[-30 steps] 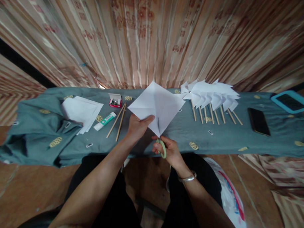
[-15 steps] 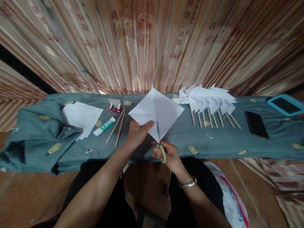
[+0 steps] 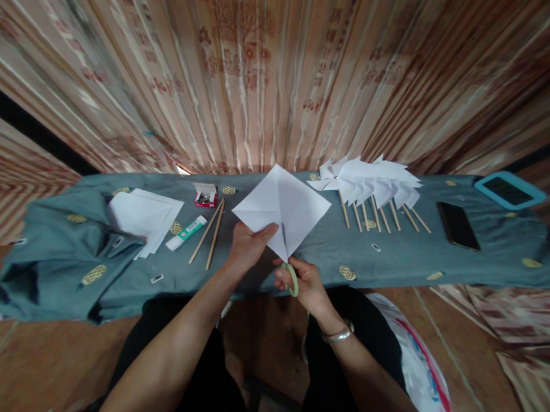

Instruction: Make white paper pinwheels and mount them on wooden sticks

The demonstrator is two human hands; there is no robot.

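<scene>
A white square of paper [image 3: 297,201], creased along its diagonals, is held up corner-down above the table's front half. My left hand [image 3: 251,244] pinches its lower left edge, thumb on top and the other fingers beneath. In my right hand [image 3: 306,282] is a pair of scissors [image 3: 294,280] with light green handles. Their blades reach into the paper from its bottom corner, with a dark blade visible along the crease. Part of the blades is hidden by the sheet.
On the cloth-covered table [image 3: 263,284] lie loose white sheets [image 3: 143,216], a glue stick [image 3: 186,233], a small red box [image 3: 205,196] with metal bits, and two wooden sticks [image 3: 214,237]. Farther right are several paper pinwheels [image 3: 370,179], a phone [image 3: 458,226] and a blue-framed tablet [image 3: 510,189].
The view has shifted slightly. Both hands, the paper and the scissors keep nearly the same positions relative to each other, with the blades still in the paper's lower corner.
</scene>
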